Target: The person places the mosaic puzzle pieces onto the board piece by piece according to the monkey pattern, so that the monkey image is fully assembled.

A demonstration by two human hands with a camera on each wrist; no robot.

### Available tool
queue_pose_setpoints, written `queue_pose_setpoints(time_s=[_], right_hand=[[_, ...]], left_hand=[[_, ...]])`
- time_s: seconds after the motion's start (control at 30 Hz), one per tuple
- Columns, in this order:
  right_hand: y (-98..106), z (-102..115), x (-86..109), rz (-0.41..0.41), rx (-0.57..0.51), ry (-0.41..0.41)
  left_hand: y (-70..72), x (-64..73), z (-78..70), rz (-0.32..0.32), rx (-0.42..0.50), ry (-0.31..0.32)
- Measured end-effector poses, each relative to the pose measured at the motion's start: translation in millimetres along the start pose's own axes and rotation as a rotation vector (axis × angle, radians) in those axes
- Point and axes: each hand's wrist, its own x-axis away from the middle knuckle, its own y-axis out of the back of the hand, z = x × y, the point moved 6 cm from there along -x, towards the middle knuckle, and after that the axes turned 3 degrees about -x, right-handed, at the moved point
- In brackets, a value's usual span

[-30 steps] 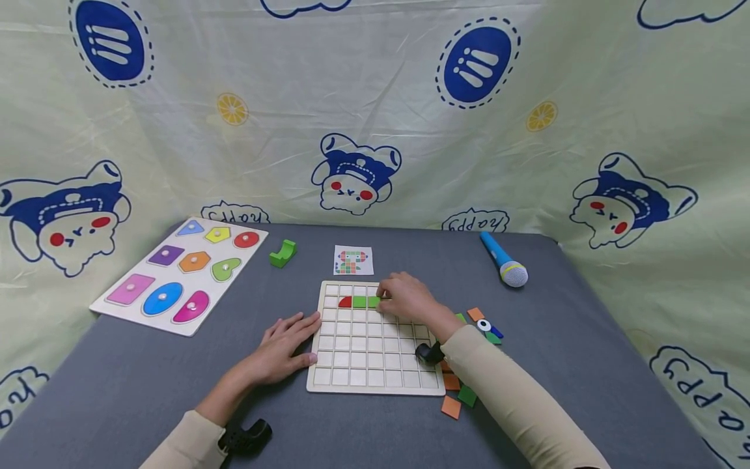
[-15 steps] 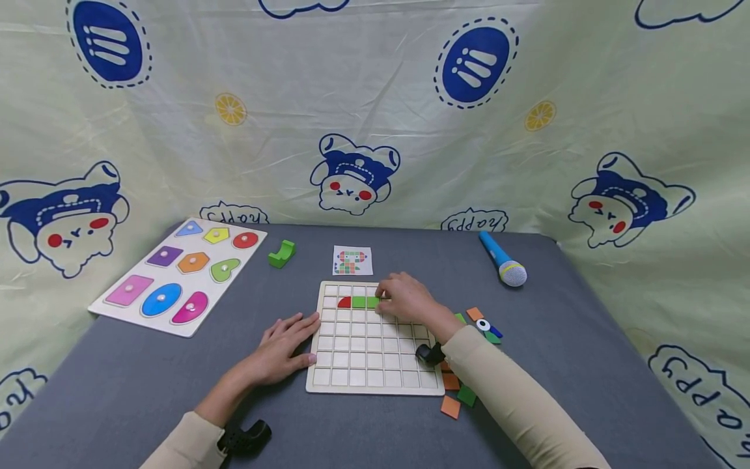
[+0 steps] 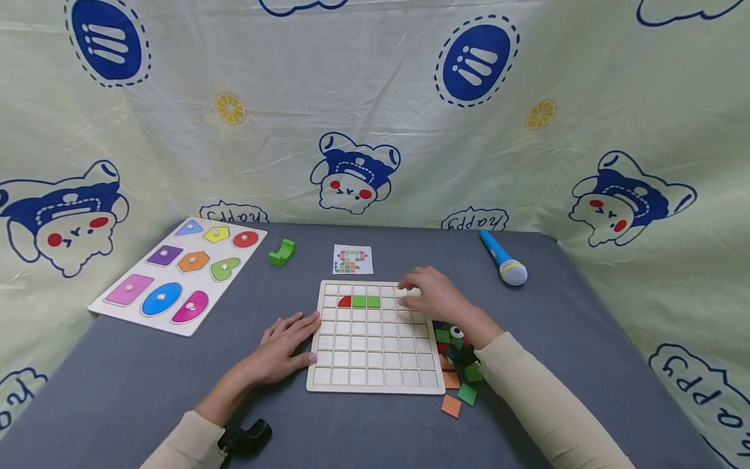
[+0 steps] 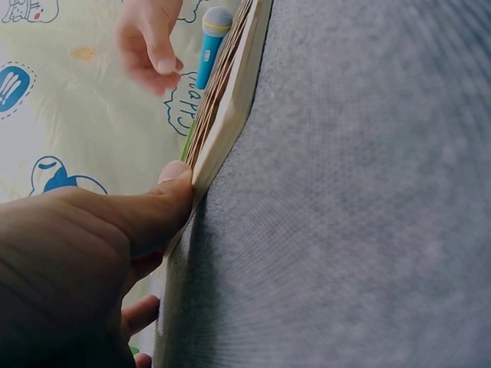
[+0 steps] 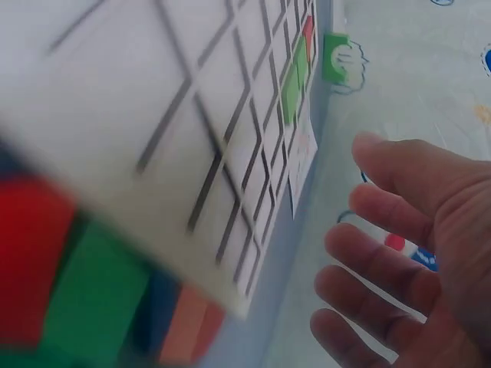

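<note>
A wooden grid board (image 3: 375, 358) lies on the table. In its second row from the top sit a red rounded piece (image 3: 345, 301) and two green squares (image 3: 366, 301) side by side. My left hand (image 3: 287, 348) rests at the board's left edge, fingers spread and thumb touching the rim; the left wrist view shows the thumb (image 4: 157, 211) against that edge. Over the board's upper right is my right hand (image 3: 436, 299), its fingers relaxed and apart. Nothing shows between those fingers (image 5: 368, 245) in the right wrist view.
Orange, green and red loose pieces (image 3: 450, 406) lie along the board's right side, partly under the right wrist. Behind the board lies a pattern card (image 3: 353, 259). A shape puzzle (image 3: 181, 273), a green curved block (image 3: 282, 253) and a toy microphone (image 3: 505, 260) stand farther off.
My right hand has come away from the second green square and moved right over the board, uncovering the square. The left hand has stayed at the board's edge.
</note>
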Motion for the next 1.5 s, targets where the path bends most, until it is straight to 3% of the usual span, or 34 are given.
queue_pose_setpoints(time_s=[0.23, 0.43, 0.83, 1.5], right_hand=[[15.1, -22.6, 28.0, -0.053, 0.011, 0.015], [23.1, -51.6, 46.4, -0.062, 0.004, -0.032], [16.0, -95.5, 64.9, 0.066, 0.047, -0.045], [12.5, -100.2, 68.8, 0.088, 0.045, -0.001]], left_hand=[[-0.3, -0.4, 0.4, 0.01, 0.001, 0.004], [-0.7, -0.5, 0.0, 0.008, 0.0, 0.002], [-0.4, 0.1, -0.3, 0.014, 0.001, 0.009], [-1.3, -0.2, 0.7, 0.013, 0.005, 0.012]])
